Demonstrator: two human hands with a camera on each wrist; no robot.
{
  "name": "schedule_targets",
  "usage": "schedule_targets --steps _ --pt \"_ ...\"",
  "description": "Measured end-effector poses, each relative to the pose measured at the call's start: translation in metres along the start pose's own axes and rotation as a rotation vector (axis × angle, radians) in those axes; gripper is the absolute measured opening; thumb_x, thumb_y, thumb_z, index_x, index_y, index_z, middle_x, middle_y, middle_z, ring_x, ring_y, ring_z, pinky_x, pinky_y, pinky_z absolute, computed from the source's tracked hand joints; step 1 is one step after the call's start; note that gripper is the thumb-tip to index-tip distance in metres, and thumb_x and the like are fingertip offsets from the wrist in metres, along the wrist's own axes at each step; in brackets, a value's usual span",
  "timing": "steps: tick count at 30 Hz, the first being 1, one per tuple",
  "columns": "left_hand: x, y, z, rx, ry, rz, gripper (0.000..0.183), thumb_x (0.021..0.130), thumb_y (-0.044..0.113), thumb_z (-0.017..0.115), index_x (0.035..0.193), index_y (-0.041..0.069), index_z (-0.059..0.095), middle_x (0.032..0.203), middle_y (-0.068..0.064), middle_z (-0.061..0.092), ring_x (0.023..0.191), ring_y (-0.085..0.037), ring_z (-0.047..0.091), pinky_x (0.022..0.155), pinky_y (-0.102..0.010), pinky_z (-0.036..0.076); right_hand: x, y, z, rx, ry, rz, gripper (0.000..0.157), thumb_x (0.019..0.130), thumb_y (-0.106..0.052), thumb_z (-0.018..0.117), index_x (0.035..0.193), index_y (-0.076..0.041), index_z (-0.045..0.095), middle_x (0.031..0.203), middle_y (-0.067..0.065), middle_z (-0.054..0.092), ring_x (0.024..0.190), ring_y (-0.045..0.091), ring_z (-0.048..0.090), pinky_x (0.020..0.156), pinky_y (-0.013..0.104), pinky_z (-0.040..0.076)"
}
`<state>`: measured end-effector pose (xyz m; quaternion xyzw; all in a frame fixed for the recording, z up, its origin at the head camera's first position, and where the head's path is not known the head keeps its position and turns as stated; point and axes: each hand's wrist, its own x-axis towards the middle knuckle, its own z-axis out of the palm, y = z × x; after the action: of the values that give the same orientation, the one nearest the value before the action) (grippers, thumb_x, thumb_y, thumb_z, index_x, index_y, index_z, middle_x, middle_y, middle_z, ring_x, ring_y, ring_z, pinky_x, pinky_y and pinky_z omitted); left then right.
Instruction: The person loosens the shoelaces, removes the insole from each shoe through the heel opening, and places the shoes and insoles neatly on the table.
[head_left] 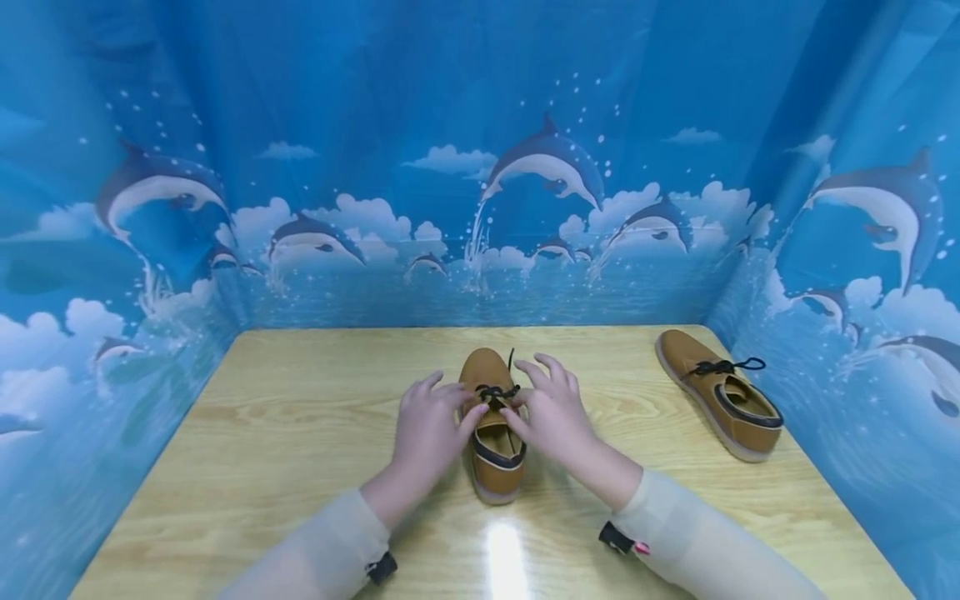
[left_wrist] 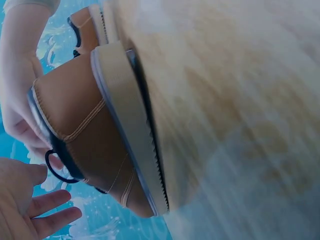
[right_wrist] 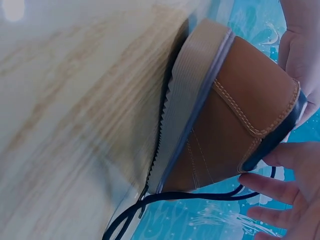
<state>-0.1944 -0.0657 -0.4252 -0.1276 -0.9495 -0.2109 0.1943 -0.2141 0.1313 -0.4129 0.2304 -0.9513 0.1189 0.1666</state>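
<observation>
A brown shoe (head_left: pixel 484 367) with a dark collar stands upright on the table, toe pointing away from me. Its black shoelace (head_left: pixel 491 392) is looped over the tongue. From the left, my left hand (head_left: pixel 429 425) pinches a lace loop (left_wrist: pixel 48 167) between thumb and forefinger, the other fingers spread. My right hand (head_left: pixel 557 410) is on the opposite side, its thumb and forefinger closed on the lace by the collar. In the right wrist view, a long black lace (right_wrist: pixel 200 195) trails past the shoe's side down toward the table. The fingertips partly cover the knot area.
A second brown shoe (head_left: pixel 686 357), its black laces tied, lies at the table's right edge. The wood-grained table (head_left: pixel 315 408) is bounded at the back and sides by a blue dolphin-print curtain (head_left: pixel 390 100). Glare (head_left: pixel 504 558) shows near the front.
</observation>
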Motion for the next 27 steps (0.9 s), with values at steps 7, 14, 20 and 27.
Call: schedule_targets --steps 7,14,20,27 --pt "-0.001 0.007 0.008 0.084 0.009 0.059 0.029 0.092 0.044 0.071 0.1 0.017 0.08 0.117 0.0 0.073 0.132 -0.036 0.051 0.115 -0.06 0.029 0.002 0.002 0.003 -0.032 0.012 0.008 0.018 0.083 -0.035 0.081 0.078 -0.017 0.08 0.143 0.01 0.056 0.14 0.038 0.034 0.108 0.061 0.034" --pt "0.0 0.007 0.016 0.144 0.025 0.071 0.021 0.089 0.035 0.076 0.095 0.015 0.081 0.114 0.0 0.074 0.131 -0.034 0.054 0.113 -0.059 0.032 0.005 0.0 0.008 -0.044 0.015 0.003 0.018 0.083 -0.034 0.08 0.075 -0.018 0.078 0.142 0.011 0.057 0.14 0.039 0.035 0.107 0.06 0.035" --pt "0.003 0.006 0.02 0.145 0.05 0.078 0.02 0.086 0.033 0.08 0.087 0.013 0.08 0.109 0.001 0.075 0.129 -0.033 0.055 0.114 -0.058 0.033 0.007 0.0 0.011 -0.045 0.034 0.008 0.019 0.083 -0.03 0.081 0.068 -0.019 0.076 0.14 0.011 0.058 0.14 0.038 0.035 0.108 0.059 0.034" --pt "0.004 0.007 0.019 0.16 0.06 0.083 0.017 0.084 0.028 0.082 0.087 0.012 0.079 0.11 0.0 0.075 0.13 -0.032 0.054 0.114 -0.059 0.032 0.008 -0.001 0.011 -0.029 0.053 0.008 0.023 0.083 -0.024 0.078 0.061 -0.019 0.072 0.137 0.012 0.061 0.14 0.038 0.036 0.108 0.058 0.035"
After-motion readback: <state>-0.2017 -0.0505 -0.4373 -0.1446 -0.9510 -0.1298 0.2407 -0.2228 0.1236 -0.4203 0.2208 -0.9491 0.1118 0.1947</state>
